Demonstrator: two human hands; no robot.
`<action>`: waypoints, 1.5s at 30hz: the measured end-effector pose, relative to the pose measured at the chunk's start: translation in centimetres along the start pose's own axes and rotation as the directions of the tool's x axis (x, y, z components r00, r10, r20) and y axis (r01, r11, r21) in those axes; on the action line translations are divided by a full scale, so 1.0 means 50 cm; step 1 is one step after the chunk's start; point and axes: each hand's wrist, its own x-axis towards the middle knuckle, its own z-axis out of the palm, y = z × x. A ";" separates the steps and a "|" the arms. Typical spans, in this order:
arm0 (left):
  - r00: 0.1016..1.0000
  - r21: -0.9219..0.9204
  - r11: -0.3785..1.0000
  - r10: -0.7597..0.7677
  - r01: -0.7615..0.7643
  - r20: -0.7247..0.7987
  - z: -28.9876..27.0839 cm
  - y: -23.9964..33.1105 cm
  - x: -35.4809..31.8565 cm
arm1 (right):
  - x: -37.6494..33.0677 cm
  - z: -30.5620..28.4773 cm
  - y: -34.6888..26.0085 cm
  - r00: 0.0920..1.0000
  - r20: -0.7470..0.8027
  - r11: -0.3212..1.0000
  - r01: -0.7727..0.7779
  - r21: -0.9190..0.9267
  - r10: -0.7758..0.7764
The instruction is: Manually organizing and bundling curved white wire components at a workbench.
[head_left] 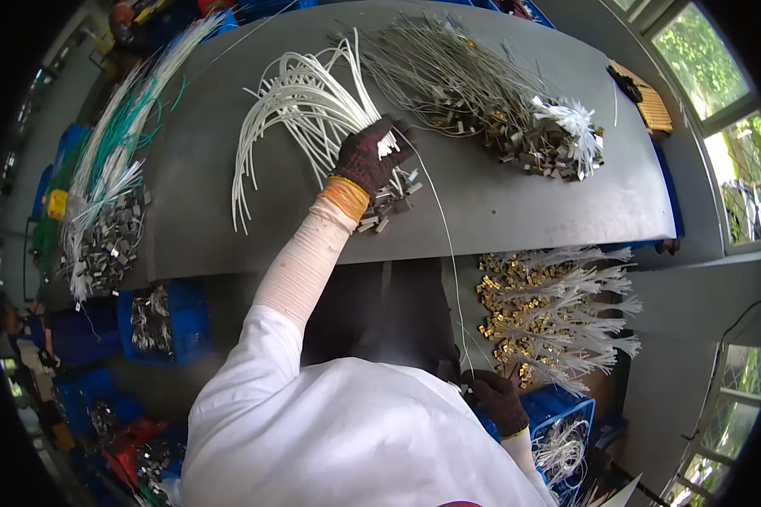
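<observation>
My left hand [370, 159], in a dark glove with an orange cuff, is closed around a bundle of white wires [313, 95] on the grey table. The wires fan out and curl to the left. Small grey metal end pieces [389, 207] poke out below the fist. From beside that hand, a single thin white wire [450, 241] hangs over the table's near edge. It runs down to my right hand [499, 404], also gloved, which is low at my right side by a blue crate. The right fingers look closed on this wire, though their tips are partly hidden.
A heap of grey wires with metal ends [482, 101] lies at the table's far right. White and green wires [114, 182] hang over its left edge. Bundles with brass-coloured ends [550, 317] lie lower right. A blue crate [590, 414] holds coiled white wire; another blue crate [190, 321] stands left.
</observation>
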 end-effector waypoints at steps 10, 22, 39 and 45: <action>0.971 -0.586 0.805 -0.202 0.089 -0.131 -0.042 0.058 0.032 | -0.019 -0.004 -0.010 0.998 0.015 0.989 0.070 -0.129 -0.069; 0.977 -0.515 0.839 -0.213 0.175 -0.016 0.005 0.072 -0.012 | -0.026 -0.029 -0.059 0.926 0.262 0.913 0.333 -0.234 -0.271; 0.937 0.740 0.597 0.057 -0.309 0.344 0.026 0.028 -0.260 | 0.313 0.206 -0.360 0.765 0.096 0.748 0.584 0.315 -0.637; 0.927 0.825 0.422 0.182 -0.375 0.329 0.021 0.061 -0.244 | 0.376 0.257 -0.345 0.703 -0.009 0.647 0.660 0.382 -0.712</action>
